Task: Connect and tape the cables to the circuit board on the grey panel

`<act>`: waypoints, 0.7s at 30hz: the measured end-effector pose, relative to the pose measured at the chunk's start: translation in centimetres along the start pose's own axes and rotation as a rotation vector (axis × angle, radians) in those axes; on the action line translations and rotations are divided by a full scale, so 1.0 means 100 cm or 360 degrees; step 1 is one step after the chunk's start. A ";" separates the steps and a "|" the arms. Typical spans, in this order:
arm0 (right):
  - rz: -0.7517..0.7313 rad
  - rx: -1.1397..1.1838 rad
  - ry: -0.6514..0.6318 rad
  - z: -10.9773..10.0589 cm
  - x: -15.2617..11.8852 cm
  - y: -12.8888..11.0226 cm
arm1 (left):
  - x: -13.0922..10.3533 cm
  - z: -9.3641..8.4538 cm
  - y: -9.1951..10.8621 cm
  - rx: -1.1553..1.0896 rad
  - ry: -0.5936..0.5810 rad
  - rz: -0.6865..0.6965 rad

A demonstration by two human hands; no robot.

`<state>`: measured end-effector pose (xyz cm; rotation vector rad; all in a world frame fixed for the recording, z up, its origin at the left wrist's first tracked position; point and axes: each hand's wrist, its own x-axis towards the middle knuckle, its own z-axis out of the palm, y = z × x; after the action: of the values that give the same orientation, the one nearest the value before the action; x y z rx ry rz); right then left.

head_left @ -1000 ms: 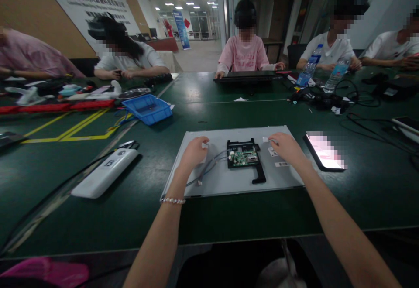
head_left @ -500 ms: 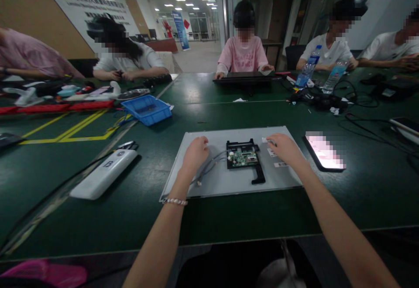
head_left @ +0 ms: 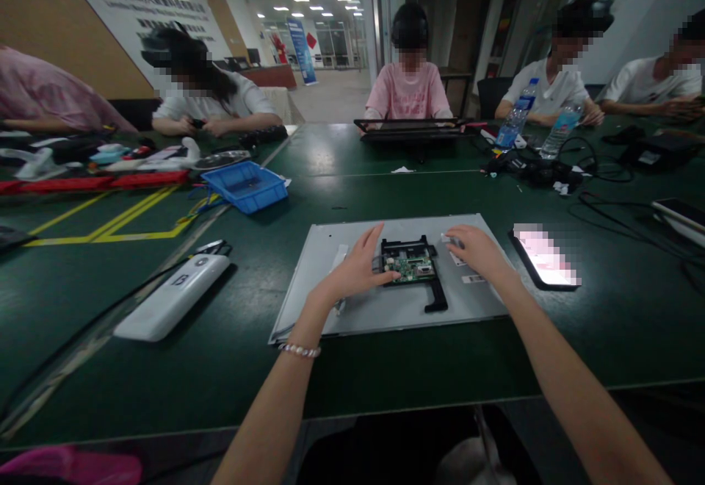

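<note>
A flat light-grey panel lies on the green table, with a black bracket on its middle. Set in the bracket is a green circuit board. My left hand is open over the panel, thumb and fingers apart, the thumb tip near the board's left edge. It hides most of the grey cables on that side. At the panel's upper right, my right hand is closed, fingers curled together. A small greyish thing shows at its fingertips, too small to name.
To the left lies a white power bank with a black cable; a blue tray sits beyond it. A phone with a lit screen rests right of the panel. Bottles and cables are farther back. Several people sit around the table.
My left hand has moved right across the panel toward the circuit board, and its fingers have spread. My right hand has barely moved. The person opposite has tilted a dark flat object.
</note>
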<state>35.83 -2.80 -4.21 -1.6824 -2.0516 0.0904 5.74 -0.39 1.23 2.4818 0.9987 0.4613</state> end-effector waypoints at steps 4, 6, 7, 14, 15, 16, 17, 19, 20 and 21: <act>-0.0015 -0.0076 -0.0006 0.004 0.002 0.001 | -0.002 0.002 -0.001 -0.0091 -0.0183 0.0053; -0.0010 -0.0122 0.0003 0.005 0.002 -0.001 | -0.002 0.002 -0.002 -0.0107 -0.0242 0.0063; -0.0003 -0.0142 0.0010 0.005 0.002 -0.001 | -0.002 0.002 -0.003 -0.0114 -0.0263 0.0061; 0.0068 -0.0199 0.0107 0.005 0.003 -0.004 | -0.001 0.002 -0.004 -0.0191 -0.0267 -0.0005; 0.0082 -0.0186 0.0144 0.005 0.003 -0.005 | -0.001 0.003 -0.004 -0.0189 -0.0260 -0.0012; 0.0091 -0.0168 0.0185 0.004 0.004 -0.007 | -0.001 0.003 -0.005 -0.0183 -0.0255 -0.0020; 0.0091 -0.0148 0.0223 0.002 0.005 -0.010 | -0.001 0.004 -0.005 -0.0172 -0.0250 -0.0027; 0.0051 -0.0114 0.0281 -0.002 0.007 -0.019 | 0.000 0.004 -0.006 -0.0143 -0.0241 -0.0034; 0.0014 -0.0103 0.0295 -0.004 0.010 -0.025 | 0.000 0.005 -0.007 -0.0130 -0.0240 -0.0036; -0.0029 -0.0099 0.0299 -0.005 0.013 -0.031 | 0.000 0.005 -0.007 -0.0121 -0.0239 -0.0036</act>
<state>33.04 -2.51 -2.26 -1.6417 -1.9467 -0.1338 5.57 -0.05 0.45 2.3954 0.9312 0.2949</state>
